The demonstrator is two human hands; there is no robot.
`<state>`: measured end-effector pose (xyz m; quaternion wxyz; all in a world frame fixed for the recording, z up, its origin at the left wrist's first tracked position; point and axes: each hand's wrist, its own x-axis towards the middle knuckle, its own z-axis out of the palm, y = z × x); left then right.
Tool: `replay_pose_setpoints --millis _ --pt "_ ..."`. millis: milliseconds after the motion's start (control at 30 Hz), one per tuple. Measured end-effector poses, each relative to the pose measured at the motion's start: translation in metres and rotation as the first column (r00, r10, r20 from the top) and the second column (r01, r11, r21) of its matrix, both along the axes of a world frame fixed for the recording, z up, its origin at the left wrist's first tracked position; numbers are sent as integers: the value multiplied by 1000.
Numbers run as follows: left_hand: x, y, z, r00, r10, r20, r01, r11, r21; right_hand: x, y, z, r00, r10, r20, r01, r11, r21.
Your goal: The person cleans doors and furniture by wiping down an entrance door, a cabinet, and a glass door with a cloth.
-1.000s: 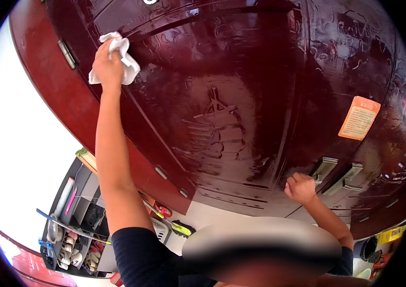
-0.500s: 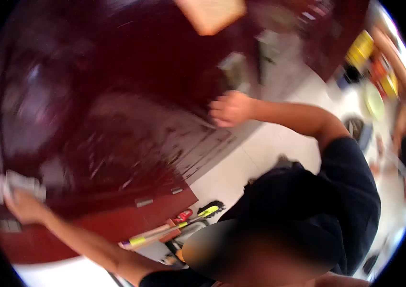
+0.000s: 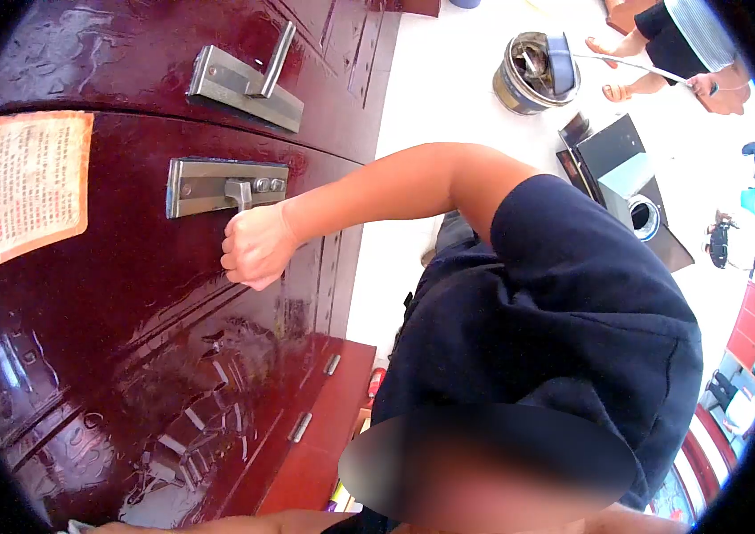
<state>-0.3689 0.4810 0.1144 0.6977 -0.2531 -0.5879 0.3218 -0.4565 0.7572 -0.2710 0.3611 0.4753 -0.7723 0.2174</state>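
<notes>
My right hand point(image 3: 257, 247) is closed around the end of a metal lever door handle point(image 3: 237, 190). The lever stands out from a metal lock plate point(image 3: 204, 187) on a dark red panelled door point(image 3: 128, 294), whose surface shines and looks wet in places. Low at the left edge of the view, my left hand point(image 3: 115, 529) is mostly cut off. A small bit of whitish cloth point(image 3: 80, 527) shows at its fingers. An orange-bordered printed paper point(image 3: 30, 182) is stuck to the door.
The other door leaf has its own handle point(image 3: 253, 89). Hinges point(image 3: 302, 427) line the frame side. On the pale tiled floor are a bucket point(image 3: 520, 84) and a black box-like object point(image 3: 609, 147). Another person point(image 3: 689, 44) is at the upper right, holding a thin stick.
My view has swung, bringing both handles and the paper closer. My right fist now meets the lever. My left hand, which held the cloth against the door, has dropped to the view's edge.
</notes>
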Motion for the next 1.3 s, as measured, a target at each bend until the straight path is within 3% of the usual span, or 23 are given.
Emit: replay_pose_setpoints --millis 133,300,400,433,467,500,533,567,600,633,667,700,733,767,800,900,933,967,1000,1067,1133,1267,1300 --pt "-17 31 -9 966 -42 256 -2 985 170 -2 -3 -2 1000 29 9 -29 999 -26" --pt "-44 -4 -18 963 13 269 -30 998 59 -2 -3 0 991 53 121 -59 997 45" --pt "-34 19 -74 934 34 355 -64 995 72 3 6 11 974 138 180 -134 990 -33" --pt "-30 20 -94 905 -45 422 -21 989 150 12 18 27 947 174 272 -186 982 18" --pt "-24 22 -117 871 -133 474 20 972 235 22 22 31 962 206 181 -195 978 -77" --pt "-3 38 -147 832 -212 512 -188 761 621 34 27 35 970 227 89 -210 963 -172" --pt "19 62 -179 812 -314 492 -369 377 850 49 32 32 932 333 144 -295 927 -231" --pt "29 80 -206 668 -679 303 -288 140 947 64 38 33 870 443 218 -368 876 -311" --pt "37 102 -228 428 -904 10 -284 -124 951 79 48 38 812 493 311 -397 858 -326" --pt "47 130 -244 472 -878 -77 -454 -317 832 93 54 39 752 517 408 -376 846 -378" --pt "53 176 -248 497 -859 -124 -556 -425 714 104 59 40 680 540 496 -353 834 -424" --pt "60 194 -262 418 -882 -219 -678 -463 571 110 60 35 613 579 537 -350 809 -473" --pt "65 203 -281 347 -880 -326 -785 -462 413 114 62 27 541 617 571 -343 782 -520" --pt "74 208 -305 271 -923 -272 -809 -371 456 116 67 23 611 527 590 -262 838 -478" --pt "78 212 -319 194 -957 -215 -824 -278 494 112 72 11 580 584 569 -248 791 -559" --pt "69 227 -296 -10 -945 -327 -838 -171 518 103 99 -15 451 699 555 -115 663 -740" --pt "66 238 -286 15 -966 -260 -878 -137 459 102 113 -19 384 703 598 -14 652 -758" --pt "65 238 -285 -40 -998 -56 -835 2 550 98 125 -12 306 743 595 100 596 -796" --pt "64 239 -286 -78 -985 155 -780 157 605 86 140 -3 376 739 560 102 567 -817" --pt "51 233 -288 55 -842 537 -681 362 636 40 169 33 787 491 374 -7 613 -790" --pt "33 234 -278 255 -561 787 -569 571 592 -16 198 104 969 239 68 -107 649 -753" --pt "-20 227 -282 405 -58 912 -540 790 290 -88 190 225 981 -89 -171 -41 772 -634" --pt "-34 220 -291 338 -50 940 -557 794 243 -105 184 242 965 -122 -231 -38 811 -584"
